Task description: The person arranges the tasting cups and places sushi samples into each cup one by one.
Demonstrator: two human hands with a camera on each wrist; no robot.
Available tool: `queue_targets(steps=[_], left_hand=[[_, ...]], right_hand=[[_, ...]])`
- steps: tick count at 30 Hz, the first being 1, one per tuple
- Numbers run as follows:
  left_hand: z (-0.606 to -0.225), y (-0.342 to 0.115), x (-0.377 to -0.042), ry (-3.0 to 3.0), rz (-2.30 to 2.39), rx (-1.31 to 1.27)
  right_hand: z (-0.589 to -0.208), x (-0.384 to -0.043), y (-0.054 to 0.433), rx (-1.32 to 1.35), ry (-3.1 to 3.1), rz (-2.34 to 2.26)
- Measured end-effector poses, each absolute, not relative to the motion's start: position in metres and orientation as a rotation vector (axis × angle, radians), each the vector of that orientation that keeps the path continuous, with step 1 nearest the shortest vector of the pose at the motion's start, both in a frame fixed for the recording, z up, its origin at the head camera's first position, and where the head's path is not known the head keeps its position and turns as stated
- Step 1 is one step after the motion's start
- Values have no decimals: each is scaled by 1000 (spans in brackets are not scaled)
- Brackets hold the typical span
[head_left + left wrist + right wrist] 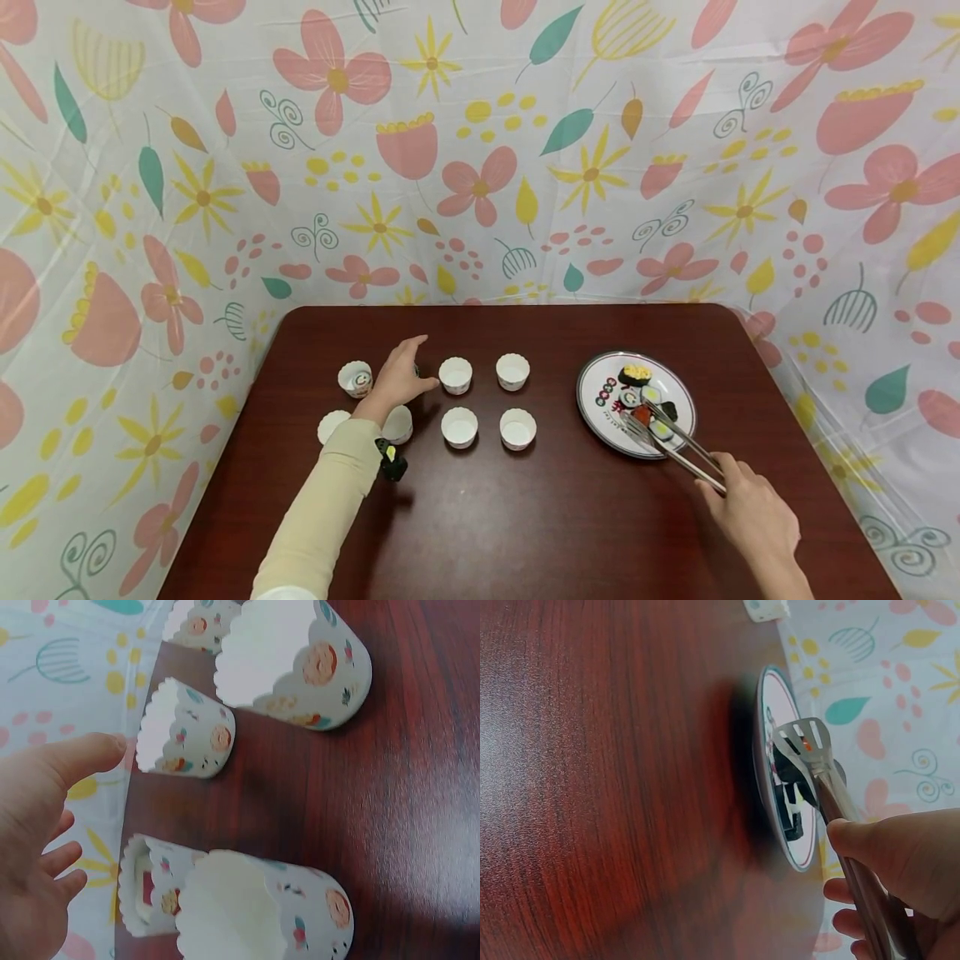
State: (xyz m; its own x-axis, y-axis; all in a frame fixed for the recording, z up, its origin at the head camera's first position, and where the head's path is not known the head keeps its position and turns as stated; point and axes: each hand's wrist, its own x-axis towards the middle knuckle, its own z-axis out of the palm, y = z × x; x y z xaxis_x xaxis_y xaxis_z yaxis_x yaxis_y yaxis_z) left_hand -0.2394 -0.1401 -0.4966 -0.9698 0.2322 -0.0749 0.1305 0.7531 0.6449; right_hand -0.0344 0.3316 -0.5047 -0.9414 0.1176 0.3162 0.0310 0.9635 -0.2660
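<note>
My right hand grips metal tongs with slotted ends. Their tips are over a round white plate with a dark rim, among several sushi pieces, including one with a yellow topping. My left hand hovers among white paper baking cups, thumb and fingers spread apart, holding nothing. Closest to its thumb is a cup in the upper row. In the left wrist view, a gap shows between the thumb and a patterned cup. The cup at far left has a sushi roll piece inside.
Two rows of cups stand on the dark wooden table; a near-row cup is the rightmost there. My left forearm passes over the near row, partly hiding cups. Flowered sheeting surrounds the table's back and sides.
</note>
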Motion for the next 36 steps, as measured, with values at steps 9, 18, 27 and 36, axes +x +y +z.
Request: queue_targets(steps=[9, 18, 27, 36], left_hand=[[-500, -123, -242, 2779, 1034, 391], [-514, -109, -245, 2728, 1013, 397], [-523, -101, -246, 2740, 946, 316], [-528, -96, -247, 2764, 893, 236]], right_hand=[[-503, -34, 331, -105, -2780, 373], [-502, -38, 328, -78, -2760, 369], [-502, -37, 327, -82, -2756, 379], [-502, -36, 328, -80, -2752, 373]])
